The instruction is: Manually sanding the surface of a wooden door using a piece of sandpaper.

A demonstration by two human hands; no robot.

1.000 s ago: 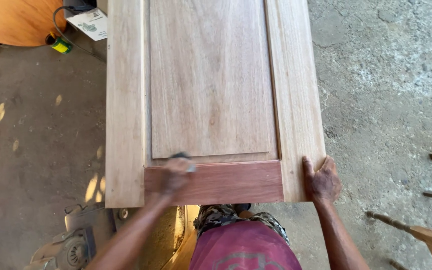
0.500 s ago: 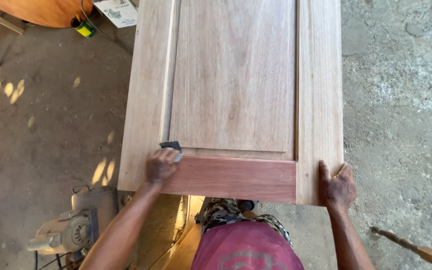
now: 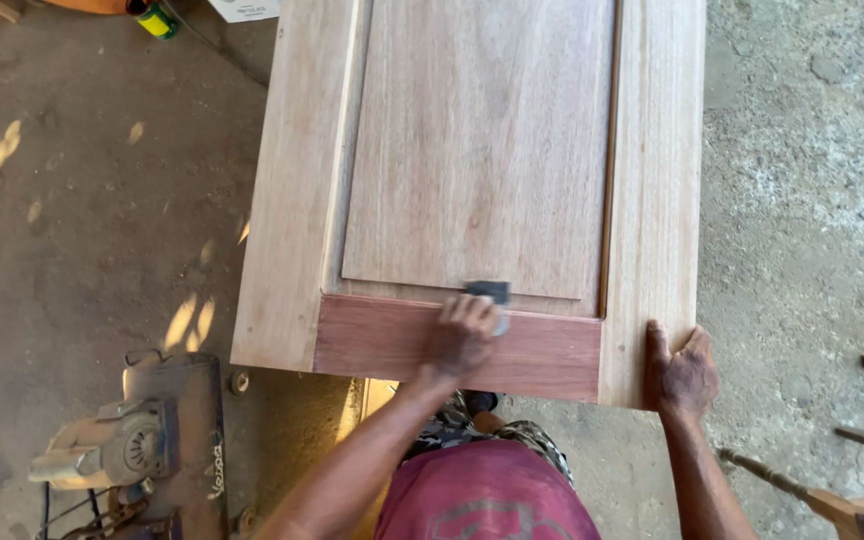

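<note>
Wooden door [image 3: 482, 150] lies flat. Left hand [image 3: 460, 337] is closed around a dark sanding pad [image 3: 492, 296], pressing it on the near reddish rail [image 3: 372, 340]. Right hand [image 3: 682, 372] lies spread on the near right corner.

The wooden door panel [image 3: 482, 150] runs off the top edge, its far end unseen. The left hand [image 3: 460, 338] covers most of a small dark sanding block [image 3: 492, 294], hiding its shape. A power tool [image 3: 122, 445] at lower left is cut off by the bottom edge.
</note>
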